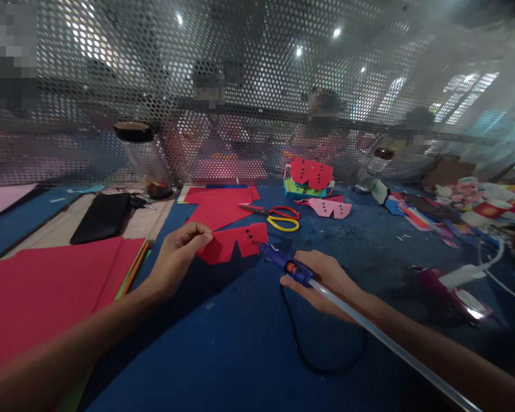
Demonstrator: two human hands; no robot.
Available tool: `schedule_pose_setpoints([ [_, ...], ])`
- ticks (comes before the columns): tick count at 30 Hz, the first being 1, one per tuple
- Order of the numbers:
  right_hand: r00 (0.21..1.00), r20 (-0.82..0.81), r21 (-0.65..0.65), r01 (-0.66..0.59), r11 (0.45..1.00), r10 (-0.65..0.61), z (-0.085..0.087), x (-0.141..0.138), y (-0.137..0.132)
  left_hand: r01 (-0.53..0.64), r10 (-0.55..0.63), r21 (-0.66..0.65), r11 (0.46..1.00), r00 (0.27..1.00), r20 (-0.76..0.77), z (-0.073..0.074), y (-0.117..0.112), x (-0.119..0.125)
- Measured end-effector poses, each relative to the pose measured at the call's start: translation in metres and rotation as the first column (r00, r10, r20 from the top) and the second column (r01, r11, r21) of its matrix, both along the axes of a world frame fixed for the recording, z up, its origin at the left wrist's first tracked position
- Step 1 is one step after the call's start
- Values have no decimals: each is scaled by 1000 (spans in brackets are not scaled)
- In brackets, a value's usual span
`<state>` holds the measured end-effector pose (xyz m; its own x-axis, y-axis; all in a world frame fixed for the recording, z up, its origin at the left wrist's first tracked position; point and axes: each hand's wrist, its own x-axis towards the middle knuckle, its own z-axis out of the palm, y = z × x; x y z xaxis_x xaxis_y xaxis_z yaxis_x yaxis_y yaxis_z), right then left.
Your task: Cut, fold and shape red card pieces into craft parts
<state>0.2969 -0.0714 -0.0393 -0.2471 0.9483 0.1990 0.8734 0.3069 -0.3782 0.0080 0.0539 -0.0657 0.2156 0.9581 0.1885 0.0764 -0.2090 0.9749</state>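
The red cut-out [218, 246] is a flat, matt piece with a straight upper edge, a slanted lower left corner and a pointed notch cut up into the middle of its lower edge. A few small black dots mark its right end.

There is one such piece in the left hand [175, 252], which pinches its left end between thumb and fingers; the rest extends to the right of that hand, over the middle of the blue bench [189, 360]. Whether its lower edge touches the bench is hard to tell.

The right hand [326, 277] is wrapped around one blue glue gun [283, 263], its nozzle at the cut-out's right edge. One long clear glue stick [369, 326] runs from its back toward the bench's near right corner.

Just beyond the cut-out lies one pair of scissors [269, 213], with one red and one yellow handle loop. Toward the far edge are one pink cut-out [329, 207] and two lidded jars, a left jar [146, 163] and a right jar [374, 171]. One black case [103, 217] lies toward the left edge.
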Motion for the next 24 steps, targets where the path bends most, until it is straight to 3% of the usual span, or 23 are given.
schedule_pose_setpoints([
  [15,998,-7,61,-57,997,58,-1,0,1,18,-18,-30,999,1000,7,1,-1,0],
  [24,998,-68,97,-8,995,15,-4,4,1,-26,26,1,1000,1000,-17,6,-4,2],
])
